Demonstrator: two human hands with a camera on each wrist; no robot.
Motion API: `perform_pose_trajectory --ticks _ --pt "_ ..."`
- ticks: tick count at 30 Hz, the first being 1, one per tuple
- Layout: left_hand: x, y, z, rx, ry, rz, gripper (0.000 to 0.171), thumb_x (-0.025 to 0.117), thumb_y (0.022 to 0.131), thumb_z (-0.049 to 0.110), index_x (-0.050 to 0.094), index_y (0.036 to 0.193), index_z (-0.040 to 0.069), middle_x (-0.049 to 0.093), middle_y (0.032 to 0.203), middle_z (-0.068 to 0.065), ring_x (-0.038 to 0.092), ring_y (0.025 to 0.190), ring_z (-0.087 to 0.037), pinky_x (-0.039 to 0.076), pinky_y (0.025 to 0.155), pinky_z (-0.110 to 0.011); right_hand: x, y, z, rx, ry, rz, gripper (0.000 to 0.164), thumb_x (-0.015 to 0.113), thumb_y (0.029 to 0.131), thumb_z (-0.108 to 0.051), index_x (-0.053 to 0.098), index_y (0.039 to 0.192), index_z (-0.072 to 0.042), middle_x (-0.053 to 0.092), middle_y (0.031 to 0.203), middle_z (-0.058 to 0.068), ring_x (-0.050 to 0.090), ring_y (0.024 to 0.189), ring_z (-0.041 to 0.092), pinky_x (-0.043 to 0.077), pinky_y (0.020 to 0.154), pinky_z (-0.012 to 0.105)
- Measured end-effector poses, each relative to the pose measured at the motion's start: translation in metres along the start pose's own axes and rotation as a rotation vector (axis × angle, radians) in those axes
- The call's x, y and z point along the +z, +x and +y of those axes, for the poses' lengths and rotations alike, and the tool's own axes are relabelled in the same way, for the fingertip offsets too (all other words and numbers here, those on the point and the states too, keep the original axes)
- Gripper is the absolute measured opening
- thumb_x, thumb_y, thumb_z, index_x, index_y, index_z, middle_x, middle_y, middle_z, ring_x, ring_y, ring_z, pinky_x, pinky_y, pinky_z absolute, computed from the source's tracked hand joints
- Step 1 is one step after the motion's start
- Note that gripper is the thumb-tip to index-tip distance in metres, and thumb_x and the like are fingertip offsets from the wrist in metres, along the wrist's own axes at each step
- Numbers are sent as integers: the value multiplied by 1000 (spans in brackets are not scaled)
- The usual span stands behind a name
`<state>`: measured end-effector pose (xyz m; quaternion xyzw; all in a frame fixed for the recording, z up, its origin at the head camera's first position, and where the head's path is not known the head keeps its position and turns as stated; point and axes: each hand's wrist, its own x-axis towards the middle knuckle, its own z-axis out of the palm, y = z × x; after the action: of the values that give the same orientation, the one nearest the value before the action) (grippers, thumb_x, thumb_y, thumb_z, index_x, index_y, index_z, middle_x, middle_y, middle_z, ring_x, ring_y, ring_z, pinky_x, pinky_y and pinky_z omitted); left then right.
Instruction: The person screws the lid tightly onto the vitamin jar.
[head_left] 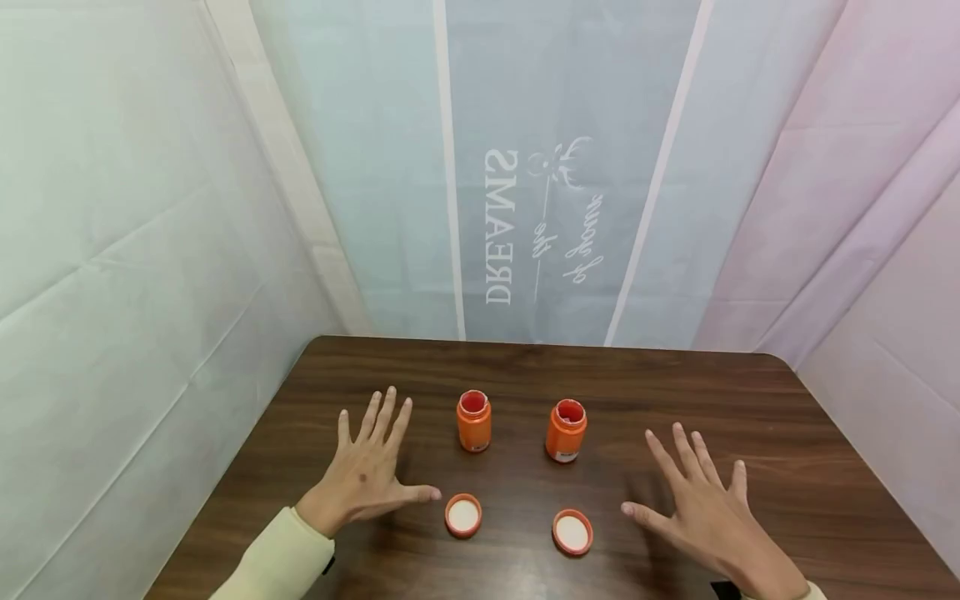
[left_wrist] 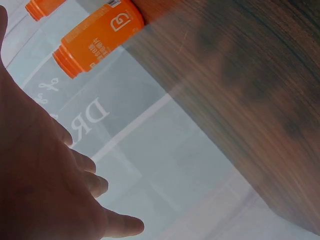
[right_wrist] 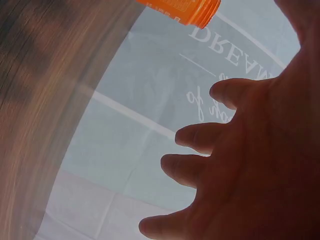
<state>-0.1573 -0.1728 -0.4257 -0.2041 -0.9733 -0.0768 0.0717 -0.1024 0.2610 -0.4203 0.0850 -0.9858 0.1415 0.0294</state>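
Observation:
Two orange plastic bottles stand upright and uncapped on the table, the left bottle slightly farther back than the right bottle. In front of them lie two orange screw caps, a left cap and a right cap, pale insides facing up. My left hand hovers palm down with fingers spread, its thumb tip close to the left cap. To the right of the other cap, my right hand is likewise spread over the table and holds nothing. The left wrist view shows a printed label on the nearer bottle.
The dark wood-grain table has rounded far corners. Behind it hangs a blue-grey curtain with mirrored white lettering. Pale fabric hangs along the left side, and pinkish fabric along the right.

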Motion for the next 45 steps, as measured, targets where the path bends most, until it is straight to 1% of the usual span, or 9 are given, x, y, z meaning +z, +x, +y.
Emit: perform_pose_trajectory --ticks 6,11,18,23,27,34,38,42,45 --pt "7 0 -2 -6 -29 -8 122 64 74 80 19 159 5 9 164 -20 7 150 -40 4 108 -75 7 2 0 -19 19 4 97 65 88 -63 23 160 -13 15 160 31 10 146 50 2 98 83" --pt "13 2 -5 12 -22 -9 120 62 75 80 20 159 4 12 164 -21 10 150 -40 9 109 -74 12 4 -2 -42 9 8 94 68 86 -62 33 155 -8 25 155 33 19 143 51 11 99 80" --pt "18 7 -7 26 -78 -66 119 66 76 76 19 159 5 11 164 -20 8 150 -38 9 109 -74 13 6 -9 -69 3 -1 89 68 85 -63 45 149 -6 38 150 30 31 138 52 21 100 77" --pt "22 14 -10 51 -115 -71 118 67 76 75 20 159 5 18 163 -21 18 148 -39 20 107 -73 11 8 -16 -113 -7 13 83 68 85 -63 53 143 -7 51 142 25 45 130 48 29 98 74" --pt "25 20 -11 44 -180 -82 117 70 77 72 20 159 7 22 162 -20 27 144 -40 28 104 -72 11 10 -22 -145 -12 30 78 71 84 -61 57 139 -8 57 137 20 55 123 41 34 96 72" --pt "29 29 -10 -17 -384 -133 109 77 78 61 23 159 11 28 160 -14 31 143 -37 25 105 -74 14 15 -35 -159 12 -23 76 72 84 -60 60 137 -8 60 134 16 57 122 35 36 96 71" --pt "31 34 -10 -32 -438 -145 110 78 77 61 24 159 13 31 159 -12 33 142 -37 27 108 -68 14 18 -43 -160 37 -66 76 72 84 -60 60 137 -8 60 134 16 56 122 35 36 98 69" --pt "32 40 -9 -49 -481 -140 108 78 77 62 26 159 12 33 158 -12 35 141 -37 32 108 -62 15 21 -49 -175 43 -64 76 73 83 -60 60 136 -7 62 132 14 57 121 35 38 98 67" --pt "33 45 -7 -58 -511 -143 107 79 77 61 29 157 10 34 157 -13 35 141 -36 34 107 -62 16 23 -54 -190 46 -69 75 74 83 -58 61 135 -6 62 131 13 57 120 35 39 98 66"
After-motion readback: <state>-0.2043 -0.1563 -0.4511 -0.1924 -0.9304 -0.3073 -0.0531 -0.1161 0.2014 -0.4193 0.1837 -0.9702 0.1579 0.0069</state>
